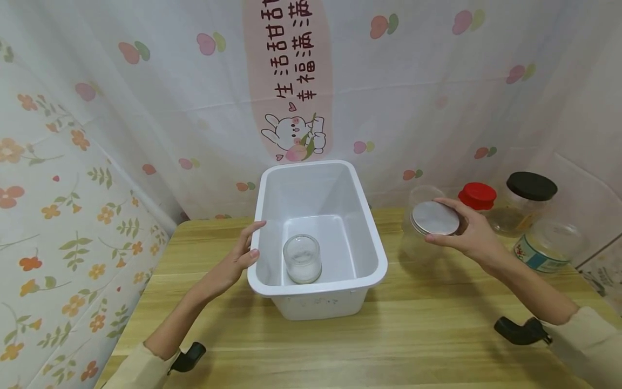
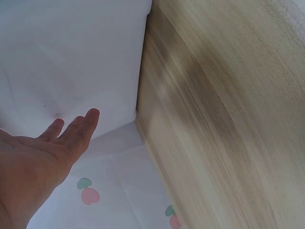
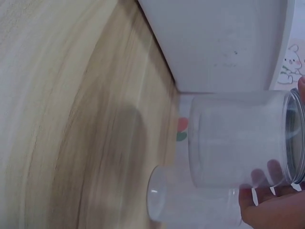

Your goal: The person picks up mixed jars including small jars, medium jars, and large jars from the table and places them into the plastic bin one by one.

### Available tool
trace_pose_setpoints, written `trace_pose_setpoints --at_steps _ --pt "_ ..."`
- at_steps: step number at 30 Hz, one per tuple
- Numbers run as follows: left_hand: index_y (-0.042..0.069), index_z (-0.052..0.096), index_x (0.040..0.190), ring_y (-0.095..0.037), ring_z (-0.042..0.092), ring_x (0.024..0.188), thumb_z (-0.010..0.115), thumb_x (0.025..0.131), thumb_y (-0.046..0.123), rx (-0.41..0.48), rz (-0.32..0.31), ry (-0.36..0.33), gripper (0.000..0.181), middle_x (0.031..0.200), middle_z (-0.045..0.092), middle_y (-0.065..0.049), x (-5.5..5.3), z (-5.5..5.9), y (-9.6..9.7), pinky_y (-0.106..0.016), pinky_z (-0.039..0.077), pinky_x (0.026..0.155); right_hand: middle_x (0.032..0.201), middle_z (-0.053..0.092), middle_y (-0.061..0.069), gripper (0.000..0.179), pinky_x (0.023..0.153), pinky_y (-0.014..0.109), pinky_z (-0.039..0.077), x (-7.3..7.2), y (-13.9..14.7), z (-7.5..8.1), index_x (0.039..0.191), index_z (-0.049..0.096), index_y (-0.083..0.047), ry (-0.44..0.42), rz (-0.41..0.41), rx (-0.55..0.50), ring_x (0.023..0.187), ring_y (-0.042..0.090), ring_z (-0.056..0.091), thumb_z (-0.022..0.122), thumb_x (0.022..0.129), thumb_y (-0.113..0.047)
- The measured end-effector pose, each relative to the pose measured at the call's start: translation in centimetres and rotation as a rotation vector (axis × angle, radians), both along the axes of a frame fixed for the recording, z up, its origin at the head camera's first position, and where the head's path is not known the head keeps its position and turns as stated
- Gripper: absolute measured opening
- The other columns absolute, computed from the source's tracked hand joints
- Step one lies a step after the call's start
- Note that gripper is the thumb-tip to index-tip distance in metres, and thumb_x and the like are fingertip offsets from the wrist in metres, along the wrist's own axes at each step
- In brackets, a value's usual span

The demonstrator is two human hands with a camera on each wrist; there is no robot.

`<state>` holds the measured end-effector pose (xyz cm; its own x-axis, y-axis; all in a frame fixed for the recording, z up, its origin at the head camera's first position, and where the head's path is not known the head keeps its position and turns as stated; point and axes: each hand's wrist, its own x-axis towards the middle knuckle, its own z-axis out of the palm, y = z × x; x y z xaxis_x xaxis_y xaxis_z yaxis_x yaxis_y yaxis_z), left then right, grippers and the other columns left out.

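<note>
My left hand [image 1: 234, 267] rests at the left rim of a white plastic tub [image 1: 316, 290], with the thumb and a finger over the edge. In the left wrist view its other fingers [image 2: 78, 131] reach out fairly straight beside the tub's outer wall. Inside the tub stands a small clear glass jar [image 1: 302, 260]. To the tub's right, my right hand [image 1: 475, 237] grips a clear jar [image 3: 238, 138] around its silver lid [image 1: 435, 218]. That jar is raised above the table in the right wrist view.
Another clear jar [image 3: 190, 205] stands behind the held one. Farther right are a red-lidded jar [image 1: 477, 195], a black-lidded jar [image 1: 532, 186] and a clear container with a teal label [image 1: 539, 256]. Patterned curtains [image 1: 413, 108] hang behind the wooden table [image 1: 398, 346].
</note>
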<state>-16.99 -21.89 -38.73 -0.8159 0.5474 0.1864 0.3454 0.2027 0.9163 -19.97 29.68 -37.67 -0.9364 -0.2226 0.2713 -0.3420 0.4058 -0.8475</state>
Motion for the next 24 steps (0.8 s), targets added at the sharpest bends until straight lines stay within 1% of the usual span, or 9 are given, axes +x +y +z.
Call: trace_pose_setpoints --at_steps 5,9,15,20,22,24 --pt "0.023 0.010 0.159 -0.054 0.035 0.129 0.039 0.109 0.035 0.001 0.003 -0.005 0.059 0.157 0.016 -0.032 -0.1 0.0 -0.1 -0.042 0.048 0.092 0.139 0.043 0.013 0.078 0.082 0.018 0.048 0.0 -0.4 0.4 0.153 0.040 -0.006 -0.007 0.006 0.000 0.112 0.024 0.046 0.081 0.086 -0.003" --pt "0.024 0.010 0.159 -0.054 0.036 0.129 0.040 0.109 0.035 0.009 -0.002 -0.012 0.060 0.157 0.015 -0.032 -0.1 0.0 0.0 -0.044 0.048 0.091 0.141 0.042 0.014 0.079 0.082 0.017 0.047 0.0 -0.6 0.8 0.153 0.040 -0.007 -0.002 -0.011 0.023 0.112 0.024 0.046 0.082 0.086 -0.005" --pt "0.024 0.011 0.159 -0.054 0.036 0.129 0.040 0.109 0.037 0.001 0.003 -0.005 0.060 0.157 0.015 -0.032 -0.1 -0.1 0.0 -0.046 0.047 0.092 0.148 0.040 0.013 0.080 0.083 0.016 0.046 -0.2 -1.1 1.4 0.153 0.041 -0.009 -0.024 -0.030 0.013 0.113 0.023 0.047 0.082 0.085 -0.004" --pt "0.024 0.010 0.159 -0.055 0.036 0.129 0.039 0.109 0.036 -0.009 0.005 0.001 0.059 0.157 0.016 -0.032 -0.1 -0.2 0.0 -0.045 0.047 0.092 0.145 0.042 0.011 0.079 0.083 0.017 0.047 -0.4 -1.6 2.1 0.153 0.041 -0.009 -0.017 -0.034 0.015 0.114 0.024 0.047 0.081 0.086 -0.003" --pt "0.024 0.010 0.159 -0.055 0.036 0.129 0.038 0.109 0.036 -0.011 0.005 0.005 0.059 0.156 0.016 -0.032 -0.1 -0.2 -0.1 -0.044 0.047 0.092 0.142 0.043 0.009 0.077 0.083 0.017 0.047 -0.5 -1.8 2.3 0.152 0.043 -0.010 -0.021 -0.037 0.012 0.114 0.023 0.047 0.081 0.086 -0.004" --pt "0.022 0.010 0.159 -0.056 0.036 0.127 0.038 0.109 0.034 0.002 -0.003 0.008 0.059 0.155 0.017 -0.034 -0.1 -0.2 0.0 -0.043 0.048 0.092 0.141 0.044 0.007 0.076 0.082 0.018 0.047 -0.5 -1.9 2.5 0.152 0.044 -0.010 -0.019 -0.038 0.015 0.113 0.023 0.047 0.082 0.086 -0.005"
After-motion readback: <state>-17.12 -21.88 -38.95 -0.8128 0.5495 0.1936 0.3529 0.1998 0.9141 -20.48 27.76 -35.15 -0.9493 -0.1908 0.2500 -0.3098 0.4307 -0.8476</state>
